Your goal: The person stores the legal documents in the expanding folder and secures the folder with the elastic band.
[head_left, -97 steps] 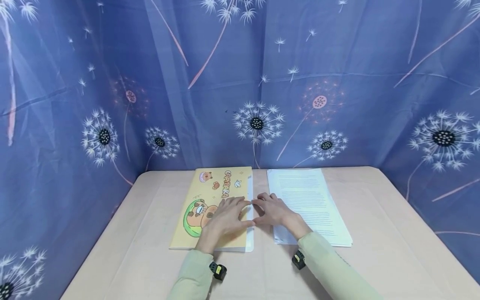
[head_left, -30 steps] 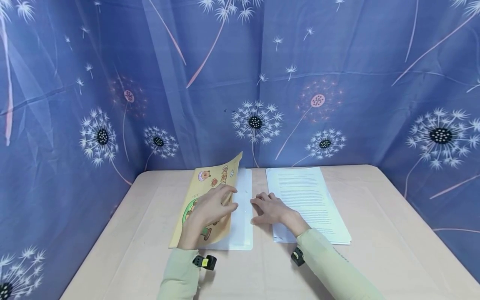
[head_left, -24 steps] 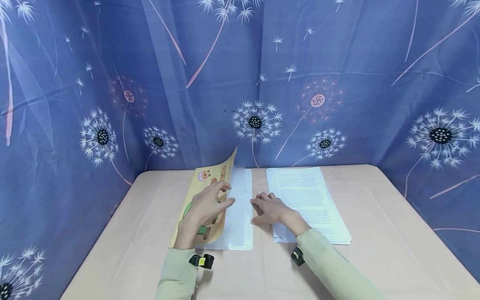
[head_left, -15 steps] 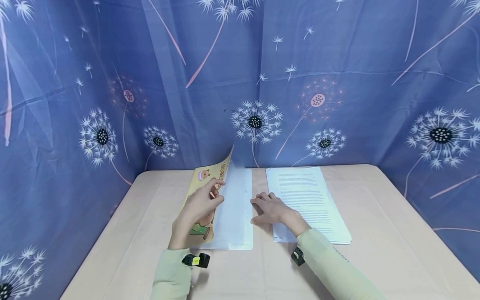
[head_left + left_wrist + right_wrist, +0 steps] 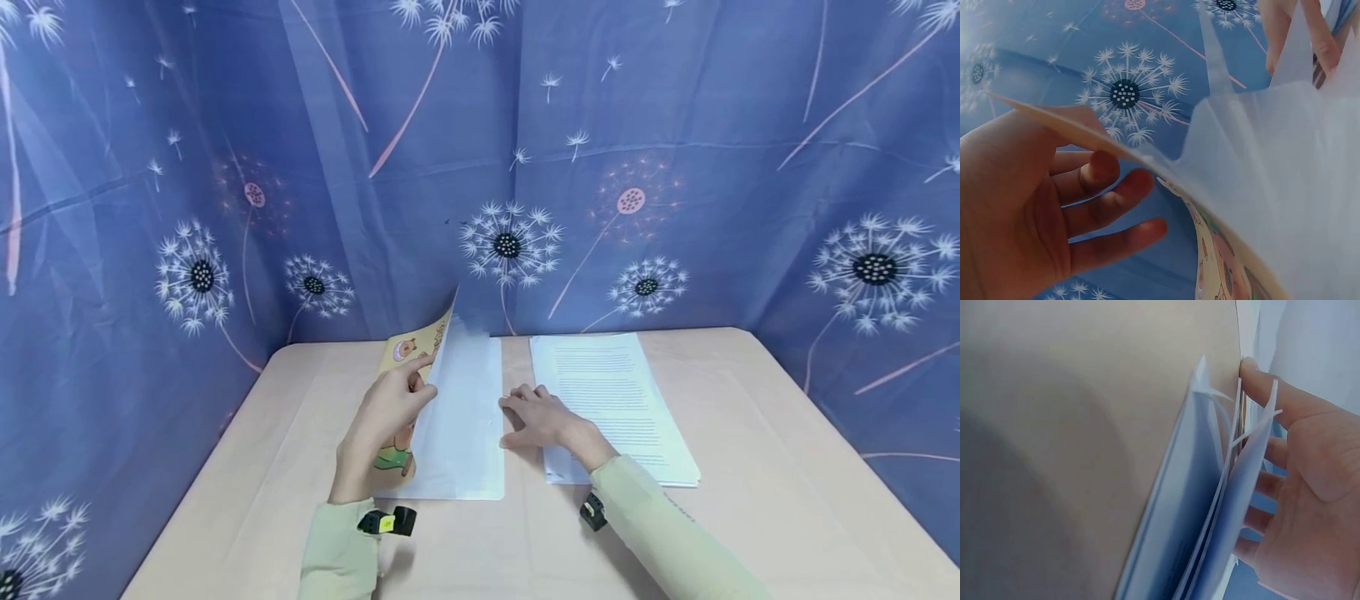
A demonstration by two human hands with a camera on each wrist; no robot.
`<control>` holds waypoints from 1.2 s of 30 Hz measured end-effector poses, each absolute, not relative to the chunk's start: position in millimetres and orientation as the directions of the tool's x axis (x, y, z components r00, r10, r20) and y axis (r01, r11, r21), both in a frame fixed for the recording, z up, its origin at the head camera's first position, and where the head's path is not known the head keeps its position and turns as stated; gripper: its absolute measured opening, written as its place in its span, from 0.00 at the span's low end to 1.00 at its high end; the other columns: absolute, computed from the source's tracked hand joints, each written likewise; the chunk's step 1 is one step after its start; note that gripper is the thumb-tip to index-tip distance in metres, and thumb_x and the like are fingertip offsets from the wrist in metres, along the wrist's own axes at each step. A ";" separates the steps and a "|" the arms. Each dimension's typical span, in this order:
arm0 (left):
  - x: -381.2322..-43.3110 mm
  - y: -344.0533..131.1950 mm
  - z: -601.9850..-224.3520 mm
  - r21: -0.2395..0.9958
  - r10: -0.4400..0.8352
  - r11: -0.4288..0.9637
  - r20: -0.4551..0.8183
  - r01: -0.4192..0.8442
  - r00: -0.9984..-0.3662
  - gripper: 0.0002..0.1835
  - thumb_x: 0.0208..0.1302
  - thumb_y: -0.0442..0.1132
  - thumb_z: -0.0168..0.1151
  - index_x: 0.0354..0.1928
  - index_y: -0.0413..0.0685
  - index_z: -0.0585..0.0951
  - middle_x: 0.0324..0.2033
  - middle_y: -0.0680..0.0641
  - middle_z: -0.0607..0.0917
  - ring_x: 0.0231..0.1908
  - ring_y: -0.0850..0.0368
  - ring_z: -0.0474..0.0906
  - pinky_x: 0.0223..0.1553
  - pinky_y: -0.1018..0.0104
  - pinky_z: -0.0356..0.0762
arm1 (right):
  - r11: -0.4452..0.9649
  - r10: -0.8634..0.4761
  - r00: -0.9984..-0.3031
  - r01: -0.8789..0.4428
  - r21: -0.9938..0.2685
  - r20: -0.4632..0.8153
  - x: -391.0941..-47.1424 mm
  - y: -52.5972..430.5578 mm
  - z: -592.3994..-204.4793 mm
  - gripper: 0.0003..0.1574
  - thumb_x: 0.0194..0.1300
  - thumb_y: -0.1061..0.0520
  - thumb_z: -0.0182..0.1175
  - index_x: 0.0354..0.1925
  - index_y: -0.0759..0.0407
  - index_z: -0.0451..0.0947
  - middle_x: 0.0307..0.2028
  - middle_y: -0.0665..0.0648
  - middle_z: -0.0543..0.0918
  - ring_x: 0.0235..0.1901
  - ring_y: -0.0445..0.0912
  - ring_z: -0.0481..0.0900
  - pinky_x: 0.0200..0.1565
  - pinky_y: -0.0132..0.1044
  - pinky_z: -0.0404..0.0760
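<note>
A yellow folder with a capybara cover lies left of the middle of the table. Its cover is lifted partway, curling up toward the left, and translucent plastic sleeves show beneath. My left hand pinches the cover's free edge between thumb and index finger; in the left wrist view the other fingers of the left hand are loosely bent below it. At the folder's right edge, my right hand rests with fingers relaxed, thumb and fingertips right by the sleeves. Its wrist lies over a stack of printed paper.
The paper stack sits close to the folder's right, its sheet edges slightly fanned in the right wrist view. A beige table carries everything. Blue dandelion-print curtains stand behind and at both sides.
My left hand has moved from the folder's right edge to the left, lifting the cover and uncovering the sleeves. The right hand stays by the folder's edge.
</note>
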State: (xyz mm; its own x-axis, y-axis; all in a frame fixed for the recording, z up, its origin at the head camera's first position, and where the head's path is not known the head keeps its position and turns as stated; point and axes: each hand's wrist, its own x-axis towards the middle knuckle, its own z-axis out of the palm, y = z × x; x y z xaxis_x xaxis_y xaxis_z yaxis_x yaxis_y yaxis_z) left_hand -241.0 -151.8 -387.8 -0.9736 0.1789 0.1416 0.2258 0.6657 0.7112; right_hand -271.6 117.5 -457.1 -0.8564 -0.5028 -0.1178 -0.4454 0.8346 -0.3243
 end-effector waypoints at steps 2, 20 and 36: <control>-240.2 -153.7 -386.0 0.721 0.178 0.653 0.148 0.229 -0.973 0.30 0.63 0.40 0.54 0.70 0.53 0.72 0.16 0.53 0.71 0.13 0.60 0.58 0.17 0.68 0.56 | 0.836 -0.502 -0.857 -0.445 -0.322 -0.118 -271.7 117.0 -457.9 0.47 0.60 0.35 0.64 0.71 0.53 0.67 0.69 0.62 0.66 0.63 0.63 0.65 0.64 0.58 0.67; -232.5 -190.1 -368.2 0.769 0.053 0.600 0.237 0.221 -0.970 0.25 0.65 0.37 0.56 0.65 0.48 0.77 0.28 0.49 0.81 0.23 0.57 0.70 0.28 0.66 0.69 | 0.842 -0.488 -0.864 -0.430 -0.326 -0.122 -273.1 116.1 -458.6 0.47 0.59 0.35 0.65 0.71 0.51 0.67 0.69 0.60 0.67 0.63 0.61 0.65 0.64 0.57 0.67; -232.8 -188.0 -367.8 0.783 0.013 0.603 0.181 0.152 -0.983 0.24 0.65 0.43 0.56 0.64 0.57 0.79 0.44 0.47 0.84 0.42 0.50 0.81 0.39 0.61 0.76 | 0.840 -0.487 -0.865 -0.427 -0.336 -0.119 -271.2 116.9 -458.2 0.47 0.59 0.36 0.65 0.71 0.52 0.67 0.69 0.61 0.67 0.62 0.61 0.66 0.63 0.57 0.68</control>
State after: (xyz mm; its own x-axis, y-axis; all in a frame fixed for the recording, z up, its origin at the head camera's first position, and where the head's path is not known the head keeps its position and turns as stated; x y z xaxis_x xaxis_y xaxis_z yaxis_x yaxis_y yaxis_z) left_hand -232.8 -188.0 -367.8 -0.9833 0.0130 0.1814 0.1524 0.6032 0.7829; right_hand -271.2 116.9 -458.2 -0.8653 -0.4870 -0.1188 -0.4265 0.8398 -0.3358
